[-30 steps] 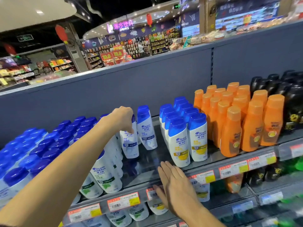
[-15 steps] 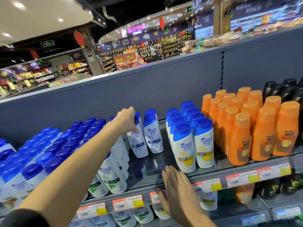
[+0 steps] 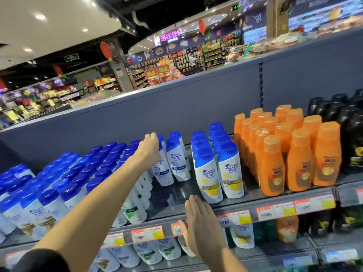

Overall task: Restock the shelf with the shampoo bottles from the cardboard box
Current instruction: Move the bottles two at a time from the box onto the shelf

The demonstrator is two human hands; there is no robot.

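My left hand (image 3: 150, 149) reaches far back on the top shelf (image 3: 176, 210) and is closed around the blue cap of a white shampoo bottle (image 3: 163, 171). A second such bottle (image 3: 177, 161) stands right beside it. My right hand (image 3: 198, 218) rests flat, fingers together, on the shelf's front edge by the price tags. White bottles with blue caps fill the shelf to the left (image 3: 59, 183), and two rows with yellow labels (image 3: 218, 169) stand to the right. The cardboard box is out of view.
Orange bottles (image 3: 284, 150) and black bottles (image 3: 351, 134) stand further right on the same shelf. A bare glossy patch of shelf (image 3: 172, 195) lies between the white rows. A lower shelf (image 3: 255, 250) holds more bottles. Store aisles show behind the grey back panel (image 3: 196, 107).
The view has tilted up and shifted slightly. My left hand stays on the bottle's cap at the back, and my right hand stays on the shelf edge.
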